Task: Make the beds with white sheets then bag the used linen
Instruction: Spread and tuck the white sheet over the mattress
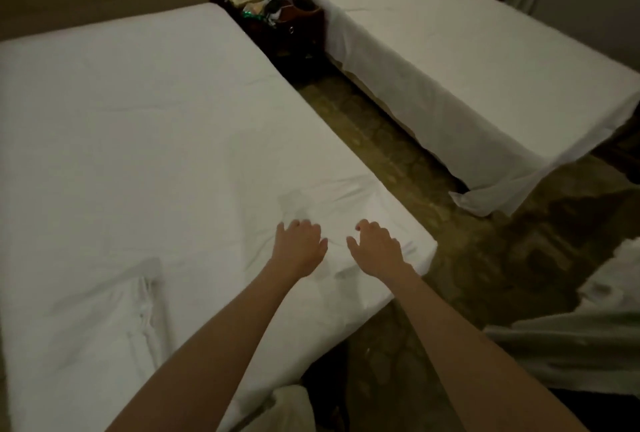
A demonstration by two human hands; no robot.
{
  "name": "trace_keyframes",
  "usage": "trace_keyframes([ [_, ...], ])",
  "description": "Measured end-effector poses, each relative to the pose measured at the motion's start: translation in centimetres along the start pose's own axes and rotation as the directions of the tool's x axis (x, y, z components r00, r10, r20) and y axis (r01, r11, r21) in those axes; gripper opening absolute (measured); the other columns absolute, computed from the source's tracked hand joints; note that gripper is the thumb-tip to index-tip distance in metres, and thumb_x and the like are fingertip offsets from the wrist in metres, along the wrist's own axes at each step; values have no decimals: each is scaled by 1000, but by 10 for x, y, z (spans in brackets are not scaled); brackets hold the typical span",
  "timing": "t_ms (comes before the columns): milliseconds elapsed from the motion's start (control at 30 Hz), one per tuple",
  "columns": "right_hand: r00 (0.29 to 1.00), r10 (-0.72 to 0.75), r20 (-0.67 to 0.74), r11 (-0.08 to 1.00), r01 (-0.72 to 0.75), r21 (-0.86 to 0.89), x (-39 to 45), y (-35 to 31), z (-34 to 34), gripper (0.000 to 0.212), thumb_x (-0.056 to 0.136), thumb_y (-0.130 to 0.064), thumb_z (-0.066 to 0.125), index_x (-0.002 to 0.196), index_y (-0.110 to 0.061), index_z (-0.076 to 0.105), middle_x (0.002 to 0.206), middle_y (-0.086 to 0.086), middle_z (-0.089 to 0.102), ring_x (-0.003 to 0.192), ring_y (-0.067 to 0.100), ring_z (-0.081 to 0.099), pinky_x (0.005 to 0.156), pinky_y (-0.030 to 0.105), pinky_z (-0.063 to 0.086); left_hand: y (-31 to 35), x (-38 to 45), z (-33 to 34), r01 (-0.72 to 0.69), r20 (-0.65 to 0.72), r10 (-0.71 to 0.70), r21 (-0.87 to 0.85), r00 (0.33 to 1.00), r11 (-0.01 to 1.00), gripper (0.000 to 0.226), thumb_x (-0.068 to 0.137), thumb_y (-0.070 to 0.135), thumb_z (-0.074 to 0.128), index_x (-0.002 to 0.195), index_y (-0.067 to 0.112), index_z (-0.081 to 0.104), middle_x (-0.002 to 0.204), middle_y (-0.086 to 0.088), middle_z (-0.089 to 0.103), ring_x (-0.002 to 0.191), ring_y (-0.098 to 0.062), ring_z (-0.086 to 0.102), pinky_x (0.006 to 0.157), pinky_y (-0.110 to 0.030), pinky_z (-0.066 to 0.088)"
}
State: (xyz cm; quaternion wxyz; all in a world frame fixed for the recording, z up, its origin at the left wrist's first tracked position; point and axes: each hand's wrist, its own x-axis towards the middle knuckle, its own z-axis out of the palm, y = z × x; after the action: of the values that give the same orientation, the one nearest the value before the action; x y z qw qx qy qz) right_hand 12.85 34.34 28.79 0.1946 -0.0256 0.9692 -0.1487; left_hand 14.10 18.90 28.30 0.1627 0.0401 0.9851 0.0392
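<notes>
A white sheet (pixel 138 126) covers the near bed on the left. Both my hands lie palm down on it near the bed's front right corner. My left hand (pixel 298 245) and my right hand (pixel 375 245) sit side by side, fingers spread and lightly bent, pressing on the wrinkled cloth. A folded bunch of white linen (pixel 114 314) lies on the sheet at the lower left. The second bed (pixel 467 61) at the right carries a white sheet whose loose edge hangs down to the floor at its foot.
A dark nightstand (pixel 287 33) with a telephone and clutter stands between the beds. A patterned carpet aisle (pixel 398 161) runs between them. Crumpled white linen (pixel 588 338) is piled at the right edge. More white cloth (pixel 287 407) shows at the bottom.
</notes>
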Motion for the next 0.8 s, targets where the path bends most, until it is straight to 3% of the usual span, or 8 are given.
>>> trace_keyframes([
  [133,991,69,113,997,-66,-33,42,36,21,45,101,-43,36,135,-15,38,138,7,45,127,26,44,109,46,33,13,68,-29,-14,-159,7,-44,987,999,43,102,40,31,131,16,52,133,-4,55,122,-24,49,105,-41,33],
  [233,982,105,155,994,-100,-37,73,59,27,47,101,-46,34,137,-16,37,141,5,42,130,25,42,111,46,30,21,117,-31,-29,-201,11,-87,980,996,42,102,40,33,131,16,52,131,-4,56,120,-24,51,101,-40,36],
  [433,986,102,131,989,-115,94,163,94,7,48,98,-44,43,135,-14,40,135,8,46,124,27,45,103,42,37,36,174,33,111,35,-105,-263,994,959,46,100,41,39,139,17,41,139,-6,47,125,-25,45,99,-40,37],
  [500,986,85,144,986,-105,133,201,109,7,49,97,-44,48,135,-14,42,133,10,47,121,28,46,100,43,41,34,192,67,287,169,-236,-435,957,853,58,97,43,49,145,15,33,148,-8,36,132,-28,38,104,-42,36],
  [567,974,83,208,981,-117,155,241,128,18,53,94,-45,53,136,-15,41,134,12,46,121,30,47,99,44,42,31,208,102,482,290,-386,-575,876,661,75,92,44,59,150,10,24,154,-13,26,138,-32,31,110,-43,31],
  [633,963,96,252,979,-137,149,262,144,27,59,91,-46,57,138,-15,39,137,13,43,125,31,44,102,45,41,26,216,125,590,373,-472,-640,799,493,89,88,43,66,152,5,16,156,-18,22,141,-34,27,114,-42,25],
  [733,943,132,304,975,-178,131,299,175,57,75,85,-48,64,144,-16,31,142,11,38,131,31,38,107,49,35,23,235,173,695,525,-510,-683,682,225,102,78,47,76,151,3,20,152,-18,34,138,-33,37,112,-42,33],
  [800,933,162,321,956,-229,183,324,194,79,91,79,-49,72,147,-15,24,146,11,33,134,31,36,107,49,35,21,245,205,704,567,-515,-702,643,107,107,59,63,79,142,8,40,137,-12,55,122,-30,55,102,-43,46],
])
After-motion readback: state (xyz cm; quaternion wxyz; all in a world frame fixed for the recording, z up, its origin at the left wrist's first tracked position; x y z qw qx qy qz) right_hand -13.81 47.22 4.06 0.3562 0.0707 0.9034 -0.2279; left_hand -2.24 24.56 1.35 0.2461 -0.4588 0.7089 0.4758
